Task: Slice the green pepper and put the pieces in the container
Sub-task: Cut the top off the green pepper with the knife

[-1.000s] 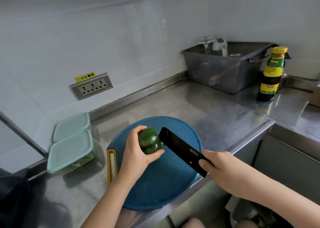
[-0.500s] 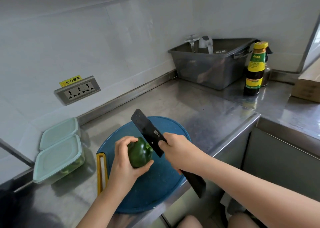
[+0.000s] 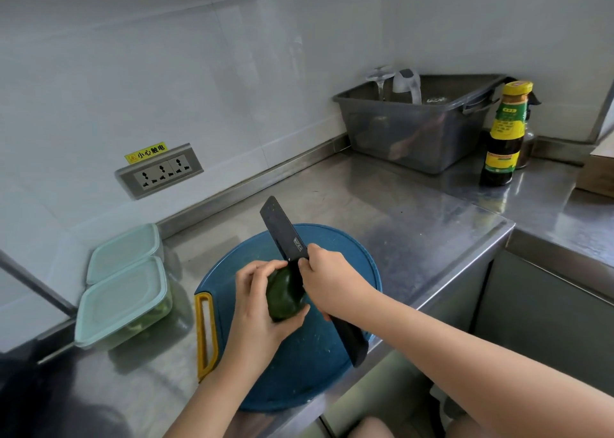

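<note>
Green pepper (image 3: 285, 297) gripped in the curled left hand (image 3: 257, 308) over the cutting board (image 3: 332, 378) near the tabletop's front edge; right hand (image 3: 329, 283) clasps the knife (image 3: 282, 230) against it; unsupported, the blade could slip into fingers (image 3: 264, 270).

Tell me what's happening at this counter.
A person seems about to slice a green pepper. The left hand holds it over the blue cutting board; the right hand grips a black knife, its blade against the pepper. The pepper looks uncut. Two lidded containers sit to the left.
</note>
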`<state>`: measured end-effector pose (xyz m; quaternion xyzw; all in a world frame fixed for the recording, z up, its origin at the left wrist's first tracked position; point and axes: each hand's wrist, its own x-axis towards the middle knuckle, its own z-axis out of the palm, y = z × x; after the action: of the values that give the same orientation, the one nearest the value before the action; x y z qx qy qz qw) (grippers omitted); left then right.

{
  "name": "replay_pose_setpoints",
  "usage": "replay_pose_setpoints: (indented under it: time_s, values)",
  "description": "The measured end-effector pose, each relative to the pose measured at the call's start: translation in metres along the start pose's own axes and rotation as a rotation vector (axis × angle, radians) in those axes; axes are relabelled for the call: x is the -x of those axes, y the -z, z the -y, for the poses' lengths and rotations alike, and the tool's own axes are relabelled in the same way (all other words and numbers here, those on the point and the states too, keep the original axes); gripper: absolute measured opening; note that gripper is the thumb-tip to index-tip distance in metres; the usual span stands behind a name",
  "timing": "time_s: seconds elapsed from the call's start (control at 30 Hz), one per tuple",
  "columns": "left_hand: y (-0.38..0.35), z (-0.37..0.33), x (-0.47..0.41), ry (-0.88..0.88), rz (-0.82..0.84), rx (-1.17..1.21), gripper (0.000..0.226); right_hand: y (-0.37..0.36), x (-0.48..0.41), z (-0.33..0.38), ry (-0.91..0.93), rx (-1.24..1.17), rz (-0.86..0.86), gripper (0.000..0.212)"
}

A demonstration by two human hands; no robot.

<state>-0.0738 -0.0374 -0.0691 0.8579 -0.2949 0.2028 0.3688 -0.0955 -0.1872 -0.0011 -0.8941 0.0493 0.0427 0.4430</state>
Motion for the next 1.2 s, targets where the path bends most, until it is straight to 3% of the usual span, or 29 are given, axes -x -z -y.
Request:
replay_pose_setpoints:
  time_s: [0.23, 0.5, 0.57, 0.63, 0.7, 0.8, 0.9, 1.1, 1.2]
  values:
    - [-0.007, -0.005, 0.000, 0.025, -0.018, -0.028, 0.078, -0.006, -0.005, 0.004, -0.015, 0.158, -0.002, 0.007]
    - [-0.010, -0.009, 0.002, 0.026, -0.053, -0.039, 0.069, -0.003, -0.018, 0.009, -0.034, 0.327, 0.070, 0.009]
    - [-0.011, -0.011, 0.000, 0.021, -0.069, -0.061, 0.068, 0.000, -0.023, 0.012, -0.044, 0.439, 0.110, 0.002]
    - [-0.012, -0.012, -0.001, 0.029, -0.068, -0.077, 0.066, 0.002, -0.026, 0.015, -0.042, 0.569, 0.158, 0.017]
    - [-0.010, -0.012, -0.002, 0.051, -0.045, -0.076, 0.064, 0.005, -0.028, 0.016, -0.024, 0.609, 0.188, 0.016]
    - [-0.008, -0.013, -0.004, 0.099, -0.008, -0.058, 0.062, 0.004, -0.024, 0.014, 0.004, 0.538, 0.151, 0.017]
    - [-0.005, -0.014, -0.006, 0.149, 0.018, -0.024, 0.062, -0.002, -0.013, 0.011, 0.005, 0.419, 0.069, 0.004]
    - [-0.007, -0.013, -0.001, 0.113, -0.007, -0.032, 0.066, -0.012, -0.008, 0.010, -0.041, 0.313, -0.047, 0.006]
    - [-0.011, -0.013, 0.001, 0.097, -0.035, -0.068, 0.067, -0.014, -0.010, 0.011, -0.082, 0.275, -0.045, 0.016]
